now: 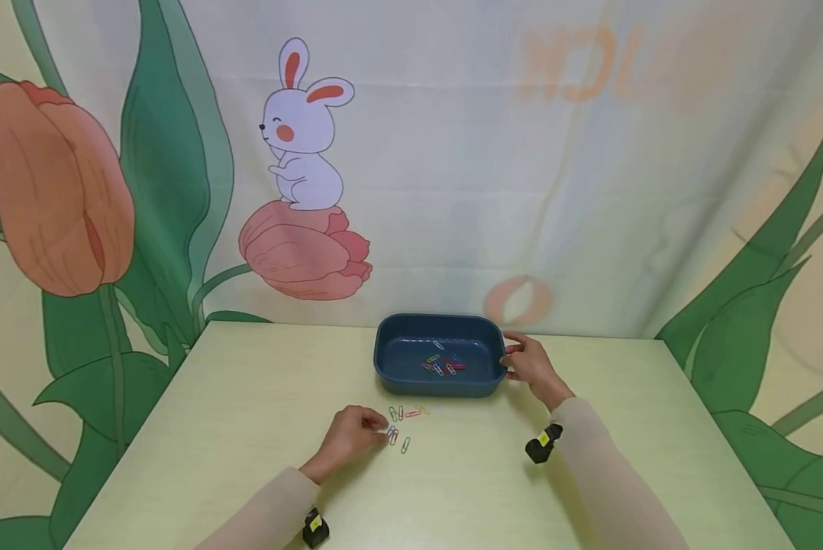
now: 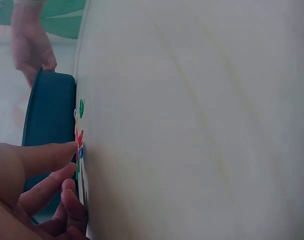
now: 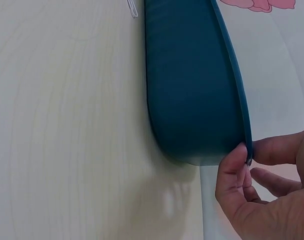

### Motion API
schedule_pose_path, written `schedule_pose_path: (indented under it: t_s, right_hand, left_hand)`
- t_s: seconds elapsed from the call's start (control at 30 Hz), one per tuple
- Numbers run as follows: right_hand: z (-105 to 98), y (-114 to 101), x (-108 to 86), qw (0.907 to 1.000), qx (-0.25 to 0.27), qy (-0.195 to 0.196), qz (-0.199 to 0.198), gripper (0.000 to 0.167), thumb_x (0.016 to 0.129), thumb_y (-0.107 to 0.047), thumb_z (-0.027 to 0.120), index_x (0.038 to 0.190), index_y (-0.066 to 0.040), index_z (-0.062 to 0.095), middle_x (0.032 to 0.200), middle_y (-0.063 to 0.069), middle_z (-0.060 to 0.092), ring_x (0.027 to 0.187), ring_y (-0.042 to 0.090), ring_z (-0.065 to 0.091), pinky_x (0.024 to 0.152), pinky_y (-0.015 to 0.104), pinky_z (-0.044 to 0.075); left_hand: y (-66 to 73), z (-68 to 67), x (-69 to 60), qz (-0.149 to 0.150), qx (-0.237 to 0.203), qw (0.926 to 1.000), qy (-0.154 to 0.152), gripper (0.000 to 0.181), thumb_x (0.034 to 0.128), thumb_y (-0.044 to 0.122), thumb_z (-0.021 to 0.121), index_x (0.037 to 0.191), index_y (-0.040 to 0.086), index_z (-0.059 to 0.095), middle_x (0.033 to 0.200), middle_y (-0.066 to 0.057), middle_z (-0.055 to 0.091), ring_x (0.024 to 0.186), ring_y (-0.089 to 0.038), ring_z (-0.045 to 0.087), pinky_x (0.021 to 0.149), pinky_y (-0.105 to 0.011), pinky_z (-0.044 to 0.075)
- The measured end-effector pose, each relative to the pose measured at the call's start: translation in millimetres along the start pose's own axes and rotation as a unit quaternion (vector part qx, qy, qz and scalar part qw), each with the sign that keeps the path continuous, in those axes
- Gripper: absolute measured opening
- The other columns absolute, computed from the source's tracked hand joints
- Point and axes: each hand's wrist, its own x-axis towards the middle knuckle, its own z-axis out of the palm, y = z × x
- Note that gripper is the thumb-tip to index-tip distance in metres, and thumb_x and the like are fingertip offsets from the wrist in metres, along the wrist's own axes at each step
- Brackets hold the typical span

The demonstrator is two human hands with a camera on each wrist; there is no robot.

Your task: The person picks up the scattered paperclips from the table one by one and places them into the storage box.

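Note:
Several coloured paper clips (image 1: 405, 445) lie loose on the table in front of a dark blue plastic tray (image 1: 425, 387). My left hand (image 1: 352, 437) is low over the table at their left side. Its thumb and fingers are bent but apart, with the tips beside a blue and a red paper clip (image 1: 394, 438); whether they touch is hard to tell. At the tray's right end, my right hand (image 1: 530, 366) pinches the rim between thumb and fingers, clearly seen in the right wrist view (image 3: 277, 185). More paper clips (image 1: 450, 369) lie inside the tray.
The pale wooden table (image 1: 246, 397) ends at the back against a curtain (image 1: 418, 191) printed with tulips and a rabbit. The tray stands close to that back edge. A small black device (image 1: 543, 444) is strapped at each wrist.

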Motion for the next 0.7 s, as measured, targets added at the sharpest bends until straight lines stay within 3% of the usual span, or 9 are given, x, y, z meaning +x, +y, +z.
schedule_pose_path:
  t_s: [0.2,0.4,0.7]
  right_hand:
    - [-0.1,-0.1,-0.5,1.0000,0.000,0.004,-0.003,0.062,0.091,0.002,0.056,0.149,-0.011,0.040,0.113,0.012,0.051,0.079,0.016,0.055,0.077,0.042,0.060]
    - [1.2,-1.4,-1.7,0.9999,-0.003,0.007,-0.007,0.061,0.091,0.003,0.056,0.148,-0.011,0.042,0.108,0.010,0.050,0.078,0.016,0.053,0.070,0.037,0.058]
    - [0.8,-2.6,-2.8,1.0000,-0.005,0.005,-0.005,0.060,0.091,0.003,0.055,0.147,-0.012,0.043,0.107,0.009,0.049,0.077,0.016,0.054,0.073,0.038,0.060]
  left_hand:
    - [-0.5,3.9,2.6,-0.014,0.030,0.9994,0.013,0.011,0.0774,0.010,0.080,0.088,0.008,0.077,0.086,-0.003,0.068,0.078,-0.013,0.056,0.069,-0.028,0.047]
    - [-0.7,4.8,2.5,-0.001,0.049,0.9986,0.018,0.004,0.0793,0.006,0.076,0.080,0.010,0.077,0.075,0.000,0.068,0.070,-0.011,0.055,0.061,-0.024,0.044]
    - [3.6,4.9,-0.6,0.006,0.081,0.9966,0.013,0.005,0.0804,0.005,0.073,0.078,0.009,0.074,0.072,0.001,0.064,0.067,-0.011,0.051,0.059,-0.023,0.040]
